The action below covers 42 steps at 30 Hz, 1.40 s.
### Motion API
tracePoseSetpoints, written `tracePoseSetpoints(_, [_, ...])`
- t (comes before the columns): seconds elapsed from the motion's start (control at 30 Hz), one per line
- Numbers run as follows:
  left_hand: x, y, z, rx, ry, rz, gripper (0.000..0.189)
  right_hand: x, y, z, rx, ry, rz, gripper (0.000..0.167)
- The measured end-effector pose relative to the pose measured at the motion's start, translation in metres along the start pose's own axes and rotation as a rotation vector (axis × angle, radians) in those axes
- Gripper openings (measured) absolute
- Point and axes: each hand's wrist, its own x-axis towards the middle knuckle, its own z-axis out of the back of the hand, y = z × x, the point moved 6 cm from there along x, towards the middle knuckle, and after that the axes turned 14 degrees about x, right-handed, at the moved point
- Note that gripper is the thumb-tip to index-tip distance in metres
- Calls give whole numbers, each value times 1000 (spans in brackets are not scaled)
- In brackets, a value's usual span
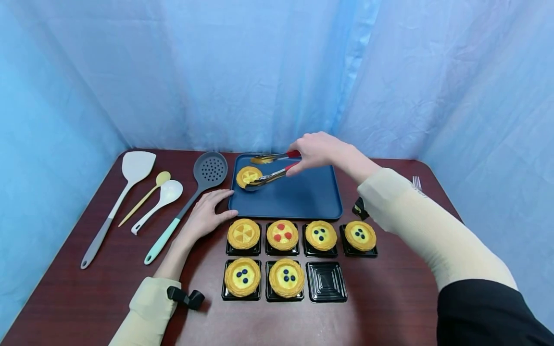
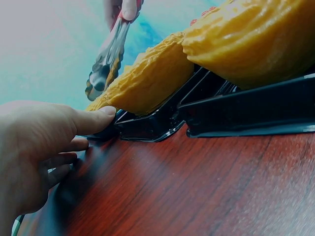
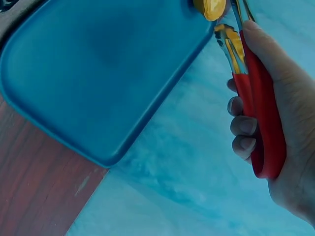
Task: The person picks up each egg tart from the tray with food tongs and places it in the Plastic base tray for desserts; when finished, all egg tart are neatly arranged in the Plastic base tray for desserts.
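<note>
My right hand [image 1: 318, 150] grips a pair of metal tongs [image 1: 269, 179] with red handles, held spread over the blue tray [image 1: 298, 199]. One arm's tip is at the front edge of an egg tart [image 1: 246, 174] with yellow wedge topping at the tray's left; the other is behind it. In the right wrist view, my fingers wrap the red handle [image 3: 269, 118], and only part of the tart [image 3: 210, 7] shows. My left hand [image 1: 207, 215] rests at the tray's left edge, thumb near the front corner; in the left wrist view, its thumb [image 2: 96, 119] extends straight.
Before the tray, several tarts sit in black square containers, including a red-topped tart [image 1: 283, 235] and blueberry tarts [image 1: 242, 277]. One container [image 1: 326, 282] shows its ridged base. To the left lie a spatula [image 1: 137, 166], a slotted skimmer [image 1: 210, 170] and two spoons; a fork [image 1: 416, 182] lies right.
</note>
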Motion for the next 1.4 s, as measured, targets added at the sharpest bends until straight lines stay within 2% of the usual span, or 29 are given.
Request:
tracePoseSetpoints(0.7, [-1, 0, 0, 1, -8, 2, 64, 12, 14, -8, -54, 2, 50, 70])
tracePoseSetpoints(1.4, [-1, 0, 0, 2, -4, -2, 64, 11, 14, -8, -83, -16, 77, 71])
